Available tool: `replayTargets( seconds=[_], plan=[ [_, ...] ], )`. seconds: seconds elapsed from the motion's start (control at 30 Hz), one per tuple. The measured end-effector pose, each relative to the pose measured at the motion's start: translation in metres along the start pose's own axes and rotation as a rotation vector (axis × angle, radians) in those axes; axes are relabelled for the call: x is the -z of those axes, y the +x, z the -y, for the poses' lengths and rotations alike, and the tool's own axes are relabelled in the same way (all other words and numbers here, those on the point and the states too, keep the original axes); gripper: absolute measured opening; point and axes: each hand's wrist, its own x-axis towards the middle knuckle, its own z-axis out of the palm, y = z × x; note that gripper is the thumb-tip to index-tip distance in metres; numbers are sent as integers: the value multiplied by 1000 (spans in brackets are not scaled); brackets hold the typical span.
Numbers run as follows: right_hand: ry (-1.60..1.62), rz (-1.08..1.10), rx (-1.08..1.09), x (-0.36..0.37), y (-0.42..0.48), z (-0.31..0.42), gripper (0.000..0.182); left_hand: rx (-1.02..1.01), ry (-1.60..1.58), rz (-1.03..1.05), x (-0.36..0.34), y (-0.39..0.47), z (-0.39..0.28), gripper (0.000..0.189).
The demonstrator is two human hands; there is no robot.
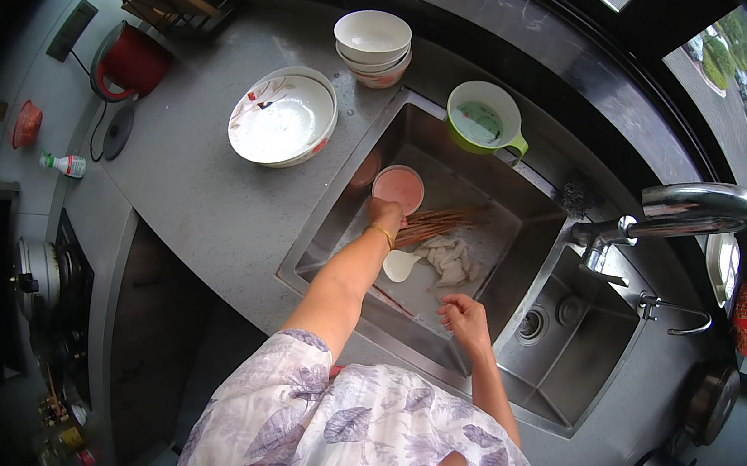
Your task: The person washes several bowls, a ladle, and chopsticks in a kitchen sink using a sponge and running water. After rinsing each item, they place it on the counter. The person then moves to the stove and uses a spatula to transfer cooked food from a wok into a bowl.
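My left hand (pixel 386 214) is in the large steel sink basin, at the near rim of a small pink bowl (pixel 399 189); whether its fingers grip the bowl or the chopsticks beside it cannot be told. A bundle of wooden chopsticks (pixel 439 226) lies right of that hand. Below the bundle are a white spoon or ladle (pixel 399 266) and a crumpled pale cloth (pixel 450 260). My right hand (pixel 467 318) hangs over the basin's near right part, fingers curled and apart, holding nothing visible. A single chopstick (pixel 392 301) lies on the basin floor between my forearms.
White bowls (pixel 372 34) and larger stacked bowls (pixel 283 120) stand left of the basin. A green-handled container (pixel 483 118) sits on its far edge. Right are a chrome faucet (pixel 609 230), a scouring pad (pixel 576 198) and a smaller basin (pixel 569 352). A red kettle (pixel 135 63) stands far left.
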Motion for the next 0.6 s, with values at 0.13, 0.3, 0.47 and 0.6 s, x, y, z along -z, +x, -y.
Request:
replayTargets(
  seconds=[0.13,0.3,0.47,0.6],
  plan=[
    [-49,-13,31,-2,-2,2,25,11,90,-33,-1,-5,-17,31],
    [25,-7,17,-9,1,8,27,59,-13,-67,1,-19,-36,31],
    [184,-7,-89,-18,18,16,38,-115,-97,-52,7,-77,-39,30],
    [454,-206,-94,-30,30,46,47,60,-83,454,22,-101,-13,36]
  ],
)
